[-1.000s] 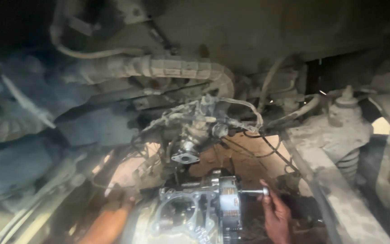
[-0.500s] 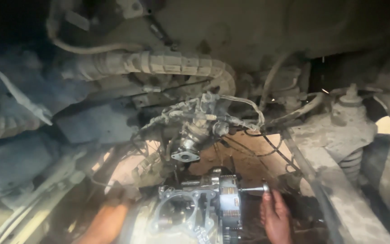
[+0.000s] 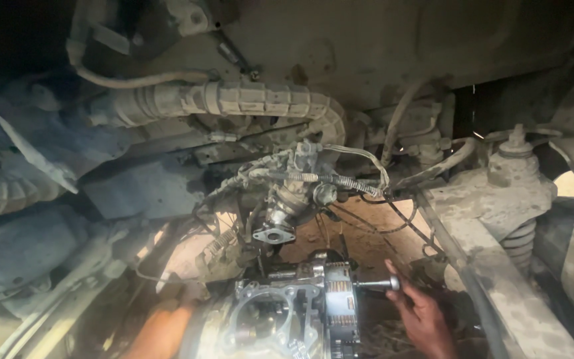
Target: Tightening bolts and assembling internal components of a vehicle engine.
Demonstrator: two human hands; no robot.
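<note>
Two bare hands are seen low in the view, one on each side of a silver finned metal engine block point(image 3: 300, 312) that sits at the bottom centre, under a dusty vehicle underside. The right hand point(image 3: 423, 318) is held partly open just right of the block, its fingers point(image 3: 396, 286) curled loosely up to the rounded end of a short steel shaft point(image 3: 377, 284) that sticks out sideways from the block; a firm grasp cannot be told. The left hand point(image 3: 191, 292) is pressed against the block's left edge, and its grip is hidden by shadow. Above the block hangs a grimy carburettor with a flanged opening point(image 3: 284, 213), wrapped in thin cables. A ribbed grey hose point(image 3: 254, 100) is run across higher up, and a rusty coil spring point(image 3: 519, 242) is seen at right.
</note>
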